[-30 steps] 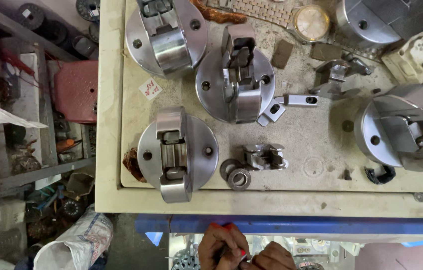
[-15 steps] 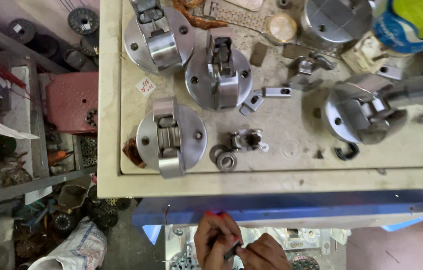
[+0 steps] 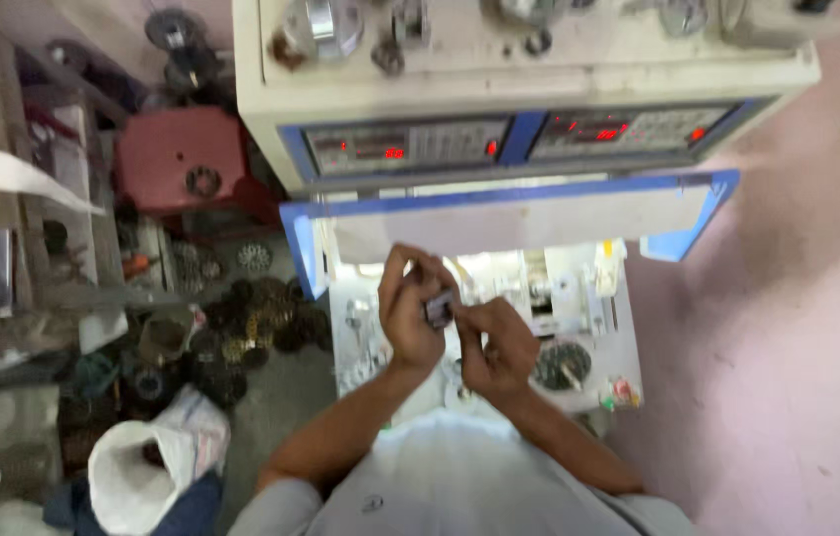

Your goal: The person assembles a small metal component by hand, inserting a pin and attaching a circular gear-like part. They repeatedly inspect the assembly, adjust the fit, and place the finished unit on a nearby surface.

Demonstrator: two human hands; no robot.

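Closely, both hands (image 3: pixel 454 323) pinching small dark part (image 3: pixel 439 310)

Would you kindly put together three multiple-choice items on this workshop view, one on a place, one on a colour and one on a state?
1. Where is the small dark part?
A. Between both hands
B. On the floor
C. In the white bag

2. What colour are the lit digits on the control panel?
A. Green
B. Red
C. Blue

3. How is the white bag at lower left?
A. Tied shut
C. Lying flat
B. Open at the top

Answers:
1 A, the left hand and right hand pinch it together in front of the machine.
2 B, the displays glow red.
3 B, its mouth gapes and the inside shows.
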